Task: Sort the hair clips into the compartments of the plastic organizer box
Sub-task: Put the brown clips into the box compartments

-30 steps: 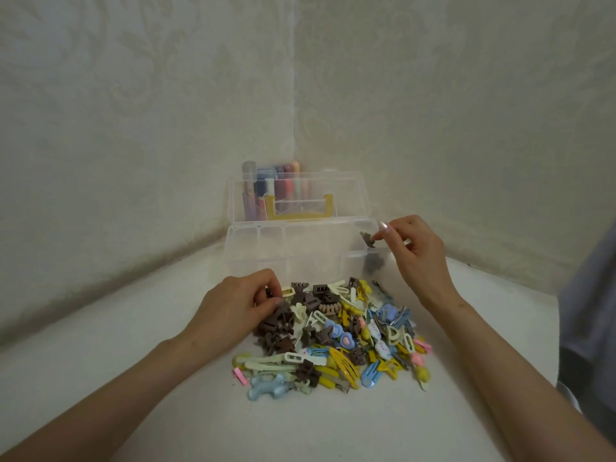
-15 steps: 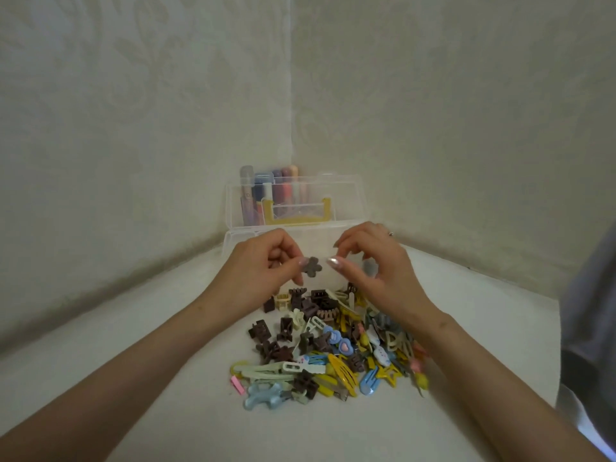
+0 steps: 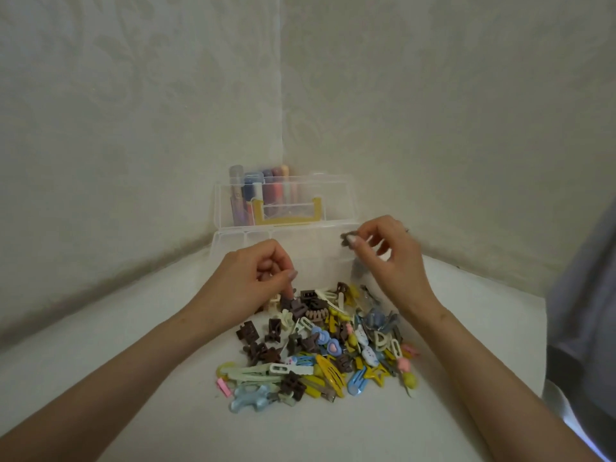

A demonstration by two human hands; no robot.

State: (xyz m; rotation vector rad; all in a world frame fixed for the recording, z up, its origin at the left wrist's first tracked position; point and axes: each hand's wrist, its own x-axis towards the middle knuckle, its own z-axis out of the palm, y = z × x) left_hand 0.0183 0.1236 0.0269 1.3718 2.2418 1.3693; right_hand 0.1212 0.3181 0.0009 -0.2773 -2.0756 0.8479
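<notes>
At right hand [image 3: 390,258], apparently brown clip [image 3: 346,240].

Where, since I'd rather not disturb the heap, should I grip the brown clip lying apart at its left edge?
Pinch the brown clip across its outer edges from above, coming from the left: it lies alone with bare table on that side, and the pile crowds its right.

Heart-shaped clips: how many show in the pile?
2. The rear heart clip lies in the middle of the pile; the front heart clip sits beside it, nearer the camera. More may be buried.
</notes>
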